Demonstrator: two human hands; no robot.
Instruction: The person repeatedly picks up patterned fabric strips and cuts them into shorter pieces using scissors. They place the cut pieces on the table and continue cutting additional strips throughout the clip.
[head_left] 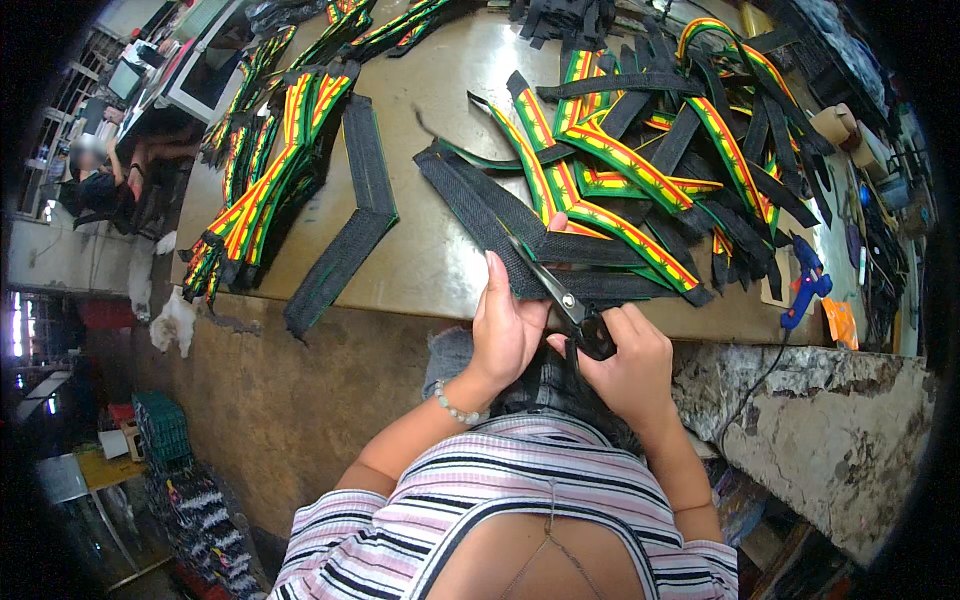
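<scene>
At the table's near edge, my right hand (632, 362) grips a pair of scissors (566, 298) by its black handles. The blades point up and left and lie against a black woven strap piece (465, 205). My left hand (508, 330) holds that strap from below, thumb in front and a fingertip showing past its upper side; the other fingers are partly hidden by the cloth. Beyond the hands lies a tangled heap of straps (640, 185), black on one side and striped red, yellow and green on the other.
Bundled striped straps (265, 215) and a bent black strap (368, 180) lie on the metal table (420, 265) to the left. A blue glue gun (805, 282) with a hanging cord stands at the right edge. Another person (100, 180) sits at far left.
</scene>
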